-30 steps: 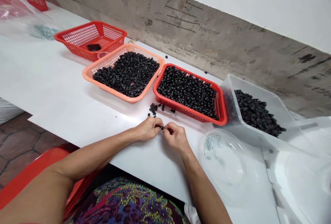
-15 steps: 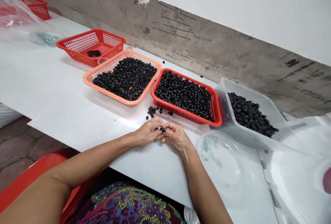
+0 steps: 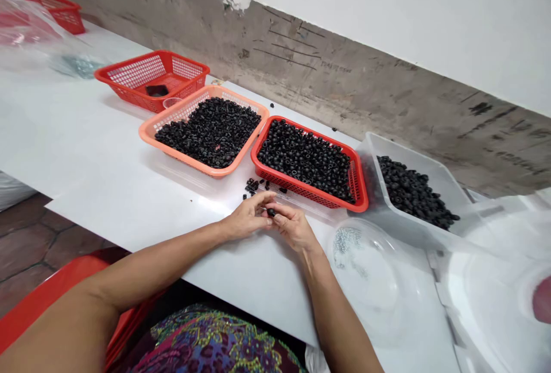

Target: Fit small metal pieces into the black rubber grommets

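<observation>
Slightly higher than a moment earlier, the small black bead [image 3: 271,212] sits pinched between the narrow-set fingers [image 3: 263,206] of the left hand [image 3: 246,218] and right hand [image 3: 294,227] above the surface [image 3: 129,189], where a slackened pinch could drop it among the loose pieces [image 3: 253,186].

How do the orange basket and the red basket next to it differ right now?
The orange basket is a pale peach-orange, while the red basket is a strong red. The orange basket holds smaller, irregular black pieces; the red basket holds rounder black beads with visible holes. The orange basket's load sits in a rougher heap, while the red basket's lies more evenly. Both are shallow, rectangular mesh-walled baskets on the white table.
</observation>
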Motion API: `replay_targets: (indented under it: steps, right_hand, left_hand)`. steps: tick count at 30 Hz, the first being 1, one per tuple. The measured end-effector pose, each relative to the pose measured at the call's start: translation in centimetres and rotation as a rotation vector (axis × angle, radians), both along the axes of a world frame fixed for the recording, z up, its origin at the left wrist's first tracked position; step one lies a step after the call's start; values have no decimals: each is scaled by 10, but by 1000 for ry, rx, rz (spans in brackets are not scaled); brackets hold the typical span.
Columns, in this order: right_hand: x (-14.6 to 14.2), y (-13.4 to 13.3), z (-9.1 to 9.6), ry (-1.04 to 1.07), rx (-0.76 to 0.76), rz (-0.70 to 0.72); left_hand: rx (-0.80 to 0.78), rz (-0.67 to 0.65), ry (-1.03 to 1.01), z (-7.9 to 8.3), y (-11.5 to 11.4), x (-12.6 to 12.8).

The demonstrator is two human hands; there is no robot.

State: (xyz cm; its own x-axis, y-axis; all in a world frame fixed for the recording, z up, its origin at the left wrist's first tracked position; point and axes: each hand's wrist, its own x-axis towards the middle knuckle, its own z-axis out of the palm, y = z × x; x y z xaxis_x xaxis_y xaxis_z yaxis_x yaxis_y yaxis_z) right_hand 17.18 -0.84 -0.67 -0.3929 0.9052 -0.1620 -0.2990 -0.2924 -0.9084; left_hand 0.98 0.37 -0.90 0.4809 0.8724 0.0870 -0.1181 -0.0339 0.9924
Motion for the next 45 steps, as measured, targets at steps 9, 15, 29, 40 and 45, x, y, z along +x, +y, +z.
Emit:
replay_targets:
  steps: [9,15,29,40,45]
  right_hand:
    - [-7,-3,3,-285,269,22]
    - [-7,-4,-3,-277,216,26]
    - [3,2,7,93,-24,-17]
    - [5,3,-1,118,-45,47]
    - [4,4,1,108,-52,30]
  left_hand:
    - [64,-26,201,-6,-5,4]
    - [-67,-88,58,-1,-2,3]
    - [-168,-79,-235,1,0,3]
    - [240,124,92,-5,3,-1]
    - [214,122,96,-4,4,-1]
